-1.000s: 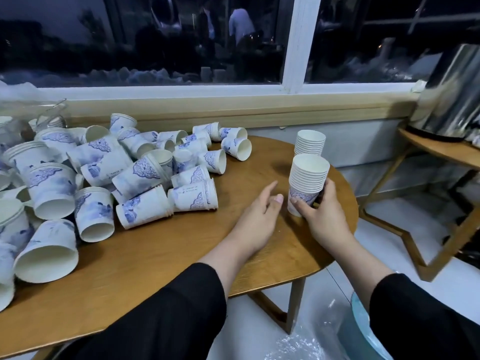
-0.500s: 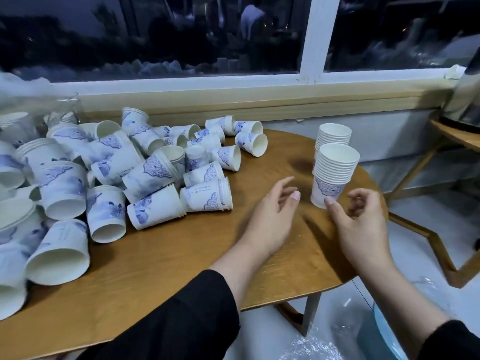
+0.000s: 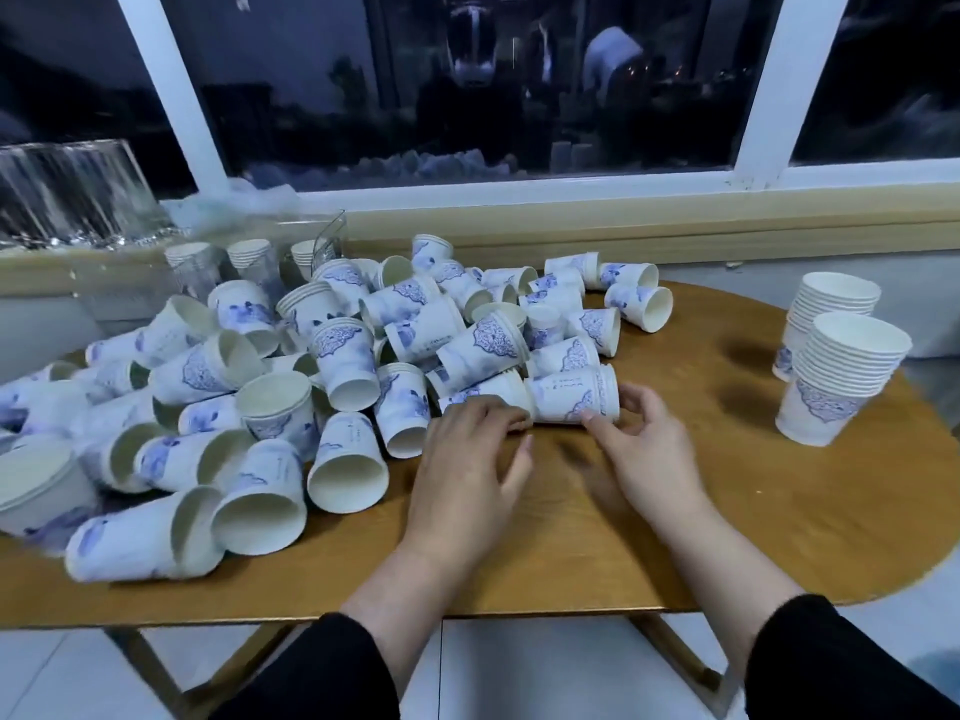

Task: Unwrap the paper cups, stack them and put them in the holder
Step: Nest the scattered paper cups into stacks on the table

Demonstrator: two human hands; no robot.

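Note:
A big heap of white paper cups with blue patterns (image 3: 343, 356) lies tumbled over the left half of the round wooden table (image 3: 701, 522). At the heap's near edge my left hand (image 3: 470, 454) curls its fingers over one lying cup (image 3: 491, 394). My right hand (image 3: 644, 449) has thumb and fingers around the rim end of the neighbouring lying cup (image 3: 569, 394). Two upright stacks stand at the table's right edge, the front stack (image 3: 841, 376) and the rear stack (image 3: 831, 301). A clear holder (image 3: 208, 275) at the back left holds a few short stacks.
Crumpled clear plastic wrap (image 3: 67, 200) sits on the window ledge at the back left. A dark window with white frames (image 3: 769, 85) runs behind the table. The table's near edge and wooden legs (image 3: 670, 646) are below my arms, over a pale tiled floor.
My right hand has let go of the front stack at the right. Both hands have moved left to the heap's near edge and closed on two lying cups. The view has swung left.

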